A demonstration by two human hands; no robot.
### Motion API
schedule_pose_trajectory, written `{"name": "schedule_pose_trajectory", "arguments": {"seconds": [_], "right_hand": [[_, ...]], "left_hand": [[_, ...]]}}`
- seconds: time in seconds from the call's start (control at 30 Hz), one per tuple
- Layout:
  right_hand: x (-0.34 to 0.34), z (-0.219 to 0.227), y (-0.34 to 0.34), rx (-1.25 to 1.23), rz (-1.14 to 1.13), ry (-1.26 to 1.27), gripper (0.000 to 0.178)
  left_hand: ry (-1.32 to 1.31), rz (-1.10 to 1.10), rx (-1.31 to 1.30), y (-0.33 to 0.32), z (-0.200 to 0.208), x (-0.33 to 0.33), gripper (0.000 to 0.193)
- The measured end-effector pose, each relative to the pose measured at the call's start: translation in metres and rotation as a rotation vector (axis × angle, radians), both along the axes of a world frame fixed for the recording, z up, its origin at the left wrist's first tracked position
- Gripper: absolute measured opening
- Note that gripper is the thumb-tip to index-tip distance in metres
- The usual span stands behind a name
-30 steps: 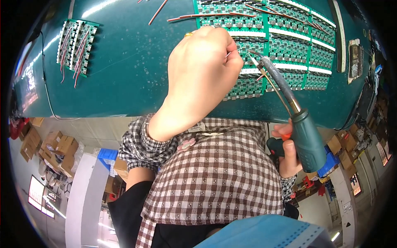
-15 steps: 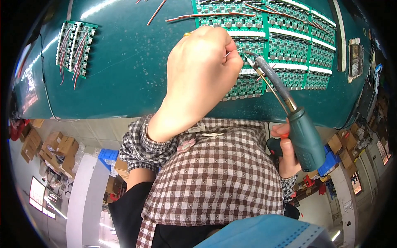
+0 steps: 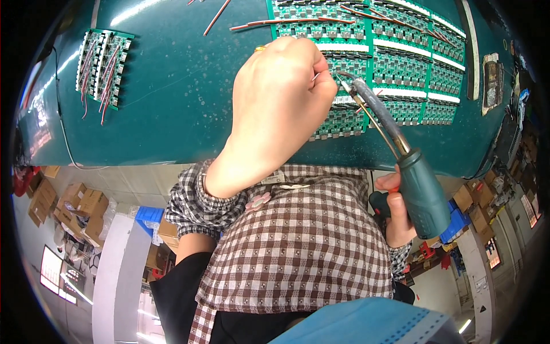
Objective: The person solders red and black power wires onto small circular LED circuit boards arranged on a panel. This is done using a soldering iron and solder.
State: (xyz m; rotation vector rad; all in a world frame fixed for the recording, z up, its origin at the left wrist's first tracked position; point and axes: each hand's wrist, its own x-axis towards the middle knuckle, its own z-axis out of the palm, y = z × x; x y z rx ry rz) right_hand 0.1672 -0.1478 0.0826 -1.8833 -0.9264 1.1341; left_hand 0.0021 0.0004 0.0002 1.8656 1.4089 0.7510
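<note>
My left hand (image 3: 281,100) is closed in a pinch over the left part of a large panel of green circuit boards (image 3: 401,70). A thin wire (image 3: 315,75) shows as a pale sliver between thumb and finger; the rest of it is hidden. In my right hand (image 3: 399,218) is a soldering iron (image 3: 423,192) with a dark green handle, held with the fingers around the grip. Its bent tip reaches the boards just right of my left fingertips. A thin metal guide tube (image 3: 375,118) runs beside the barrel toward the tip.
Loose red, black and white wires (image 3: 292,22) lie across the panel's top and beside it. A smaller board group (image 3: 106,69) with wires sits at the left of the green tabletop (image 3: 177,109). At the right are a metal strip (image 3: 471,51) and a worn block (image 3: 491,85).
Almost nothing differs. Both hands and the iron's tip hold their places over the boards; the view has shifted very slightly.
</note>
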Motion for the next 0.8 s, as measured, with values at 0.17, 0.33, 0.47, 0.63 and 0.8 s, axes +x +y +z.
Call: {"name": "schedule_pose_trajectory", "arguments": {"seconds": [0.17, 0.33, 0.47, 0.63, 0.8], "right_hand": [[0.0, 0.0003, 0.0012, -0.008, 0.003, -0.008, 0.048], [0.0002, 0.0011, 0.0019, -0.029, 0.017, -0.005, 0.047], [-0.0001, 0.0018, 0.0015, -0.052, 0.029, -0.011, 0.045], [-0.001, 0.0018, 0.0014, -0.041, 0.026, -0.009, 0.047], [-0.0024, 0.0012, 0.0002, -0.008, -0.006, -0.008, 0.049]], "left_hand": [[0.0, -0.001, 0.006, -0.0001, 0.0003, 0.0001, 0.009], [0.003, 0.003, 0.006, -0.0006, -0.0006, 0.0002, 0.009], [-0.005, 0.001, 0.013, -0.0008, -0.0015, -0.0001, 0.01], [-0.011, 0.001, 0.013, -0.0008, -0.0012, 0.0, 0.01], [-0.015, 0.004, 0.011, -0.0008, -0.0012, -0.0001, 0.01]]}}
